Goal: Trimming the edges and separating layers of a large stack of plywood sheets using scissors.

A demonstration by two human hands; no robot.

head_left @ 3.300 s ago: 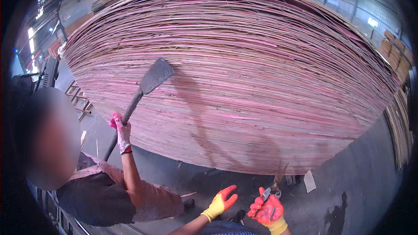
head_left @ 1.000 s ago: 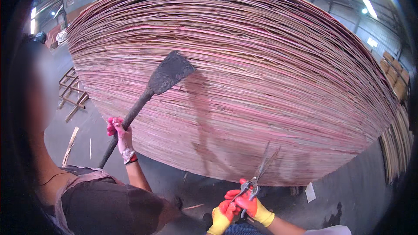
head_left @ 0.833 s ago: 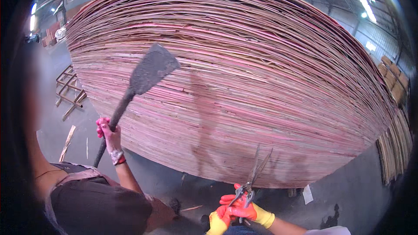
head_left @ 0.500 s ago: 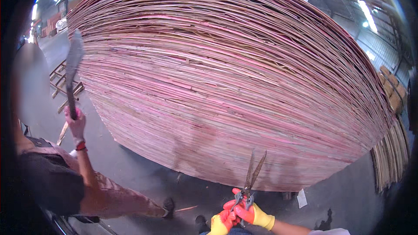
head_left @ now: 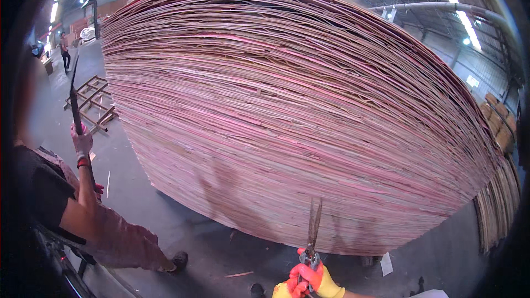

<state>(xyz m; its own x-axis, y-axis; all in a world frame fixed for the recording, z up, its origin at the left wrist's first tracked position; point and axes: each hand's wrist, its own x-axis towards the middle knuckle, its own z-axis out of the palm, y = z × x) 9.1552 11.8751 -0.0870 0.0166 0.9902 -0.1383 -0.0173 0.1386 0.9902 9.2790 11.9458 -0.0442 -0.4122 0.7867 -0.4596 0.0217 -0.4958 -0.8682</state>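
Observation:
Before me stands a tall stack of thin wood veneer sheets [head_left: 298, 116], its edges streaked pink and brown. A pair of long-bladed shears [head_left: 313, 229] points up at the lower part of the stack, its rusty blades slightly apart. My right hand [head_left: 319, 279], in a yellow and red-orange glove, is closed round the shears' grips. Lower and to the left, my left hand [head_left: 284, 288], gloved alike, is closed at the handle end. The fingers overlap there and hide part of the handles.
At left a co-worker [head_left: 44, 187] in a dark top holds up a long dark blade-like tool [head_left: 75, 96] in a gloved hand. A wooden frame [head_left: 95, 99] lies on the floor beyond. Another person [head_left: 65, 52] stands far off. More sheets [head_left: 497, 204] stand at right.
The shears' blades have come closer together, and the hands have shifted slightly left and down. The co-worker has moved left, with the tool now edge-on. A distant person has come into view.

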